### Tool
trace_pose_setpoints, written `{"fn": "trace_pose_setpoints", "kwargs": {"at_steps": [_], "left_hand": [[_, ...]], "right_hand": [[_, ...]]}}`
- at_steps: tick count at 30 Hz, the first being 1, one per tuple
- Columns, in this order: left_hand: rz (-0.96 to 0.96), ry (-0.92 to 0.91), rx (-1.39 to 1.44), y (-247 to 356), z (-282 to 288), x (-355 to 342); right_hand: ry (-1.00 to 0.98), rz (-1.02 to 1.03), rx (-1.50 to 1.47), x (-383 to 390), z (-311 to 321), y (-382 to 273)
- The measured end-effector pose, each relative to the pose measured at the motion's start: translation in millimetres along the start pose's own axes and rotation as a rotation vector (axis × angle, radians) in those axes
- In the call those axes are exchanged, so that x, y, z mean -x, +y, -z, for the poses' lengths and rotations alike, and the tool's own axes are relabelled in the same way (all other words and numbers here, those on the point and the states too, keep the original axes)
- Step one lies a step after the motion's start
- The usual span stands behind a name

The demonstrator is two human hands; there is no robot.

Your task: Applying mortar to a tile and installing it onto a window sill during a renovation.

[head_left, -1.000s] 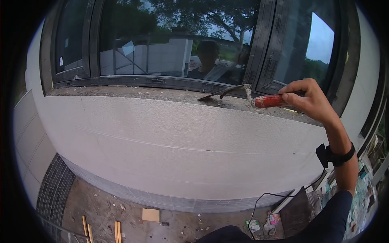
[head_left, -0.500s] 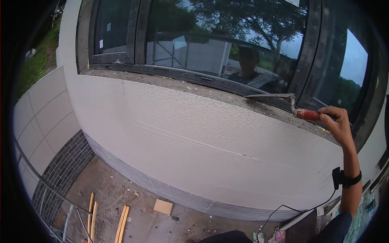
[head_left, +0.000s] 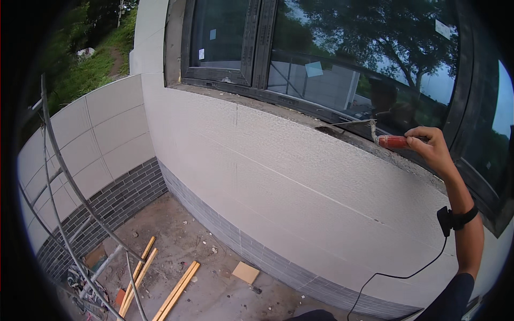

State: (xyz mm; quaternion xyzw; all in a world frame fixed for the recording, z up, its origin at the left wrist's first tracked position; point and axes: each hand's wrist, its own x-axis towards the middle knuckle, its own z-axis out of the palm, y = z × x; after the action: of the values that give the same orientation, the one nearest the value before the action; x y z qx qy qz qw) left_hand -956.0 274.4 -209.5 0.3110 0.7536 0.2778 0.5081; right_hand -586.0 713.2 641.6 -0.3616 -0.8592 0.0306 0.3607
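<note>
My right hand [head_left: 430,148] is closed round the red handle of a trowel [head_left: 392,142], with the arm raised from the lower right. The trowel's neck bends up to a thin grey blade, which points left and lies at the rough sill [head_left: 257,104] under the window. Its tip reaches the sill's outer edge, above the pale wall. A black band with a cable circles my right wrist. My left hand is out of view.
A dark-framed window [head_left: 259,48] rises behind the sill. Below stands a pale textured wall [head_left: 278,160] with a grey brick base. Metal scaffold tubes [head_left: 80,192] are at the left. Yellow wooden strips [head_left: 176,291] and a tan board [head_left: 246,272] lie on the dirty ground.
The view has swung left, showing more scaffold and ground. My right hand has moved the trowel left along the sill, and more of its blade face shows.
</note>
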Motion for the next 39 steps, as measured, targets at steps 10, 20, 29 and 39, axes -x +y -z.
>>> {"fn": "trace_pose_setpoints", "kwargs": {"at_steps": [10,20,29,39], "left_hand": [[0.302,0.168,0.585,-12.6,0.2,42.1],[0.199,0.171,0.76,3.5,10.7,18.2],[0.27,0.265,0.705,21.2,48.4,-26.1],[0.24,0.265,0.75,9.5,17.2,0.6]], "right_hand": [[-0.013,0.097,-0.042,-112.9,-58.6,-54.7],[-0.137,0.133,-0.001,-197.9,-114.1,-82.4],[-0.069,0.269,0.124,-192.5,-138.7,-79.5],[0.029,0.197,-0.005,-176.3,-101.5,-78.6]]}}
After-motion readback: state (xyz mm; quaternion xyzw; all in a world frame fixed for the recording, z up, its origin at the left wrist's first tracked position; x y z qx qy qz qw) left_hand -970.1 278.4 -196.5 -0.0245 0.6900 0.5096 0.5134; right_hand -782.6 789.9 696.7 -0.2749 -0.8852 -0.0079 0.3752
